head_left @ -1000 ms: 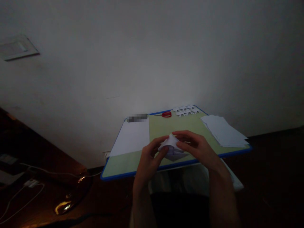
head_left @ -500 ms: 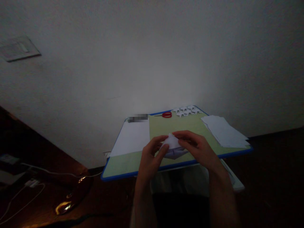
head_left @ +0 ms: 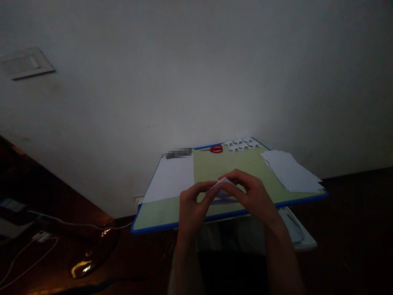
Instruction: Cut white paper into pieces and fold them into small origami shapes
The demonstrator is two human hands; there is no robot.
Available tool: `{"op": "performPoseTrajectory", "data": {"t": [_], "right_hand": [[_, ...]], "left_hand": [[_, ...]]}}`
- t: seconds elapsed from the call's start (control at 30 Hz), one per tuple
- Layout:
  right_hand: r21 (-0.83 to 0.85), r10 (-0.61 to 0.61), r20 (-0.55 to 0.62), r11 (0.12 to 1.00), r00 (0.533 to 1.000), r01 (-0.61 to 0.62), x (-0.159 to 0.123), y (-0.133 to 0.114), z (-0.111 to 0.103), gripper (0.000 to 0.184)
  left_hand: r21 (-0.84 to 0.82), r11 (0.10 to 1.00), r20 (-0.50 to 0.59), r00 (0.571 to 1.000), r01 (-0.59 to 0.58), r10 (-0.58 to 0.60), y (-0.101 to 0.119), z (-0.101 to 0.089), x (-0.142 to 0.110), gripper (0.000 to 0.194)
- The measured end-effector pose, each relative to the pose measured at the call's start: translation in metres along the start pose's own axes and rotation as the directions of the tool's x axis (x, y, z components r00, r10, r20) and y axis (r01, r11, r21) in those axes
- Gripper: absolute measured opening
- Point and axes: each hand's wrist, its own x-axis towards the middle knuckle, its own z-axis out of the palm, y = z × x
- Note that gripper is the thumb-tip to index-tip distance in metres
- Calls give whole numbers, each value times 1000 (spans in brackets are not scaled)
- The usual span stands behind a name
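Note:
Both my hands meet over the front of a green board with a blue rim (head_left: 159, 213). My left hand (head_left: 192, 207) pinches the left side of a small folded white paper piece (head_left: 225, 189). My right hand (head_left: 253, 196) closes over its right side and top, with the fingers curled round it. Only a thin white edge and a shadowed underside of the paper show between the fingers. The piece is held low, close to the board.
A white sheet (head_left: 172, 178) lies on the board's left part, a stack of white paper (head_left: 290, 171) at its right. Red scissors (head_left: 215, 149) and several small folded paper pieces (head_left: 242, 143) sit at the far edge by the wall. Cables (head_left: 37, 239) lie at lower left.
The folded paper has been pressed flatter and lower between my hands. My right fingers have closed further over it, hiding most of it.

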Motion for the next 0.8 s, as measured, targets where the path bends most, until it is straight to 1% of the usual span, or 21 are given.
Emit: {"op": "performPoseTrajectory", "data": {"t": [0.13,0.2,0.37,0.5,0.6,0.8], "right_hand": [[55,-12,-22,998,1000,13,-1,-1,-3,9],[75,-18,-24,997,1000,20,-3,0,-5,8],[70,-93,-37,993,995,95,-5,1,-9,7],[49,-149,-46,987,988,151,-5,-3,-8,6],[40,-172,-53,984,984,174,-5,-5,-7,7],[65,-162,-45,984,986,165,-7,-6,-7,5]], "left_hand": [[-69,995,-35,996,-79,76,4,-1,-2,14],[-93,989,-29,993,-116,114,6,-2,-2,11],[-25,973,-16,973,-230,230,9,-5,-4,7],[44,957,-16,958,-286,287,9,-6,-5,9],[42,954,-42,954,-296,298,9,-5,-6,8],[-155,959,-99,969,-239,226,9,0,-4,10]]}}
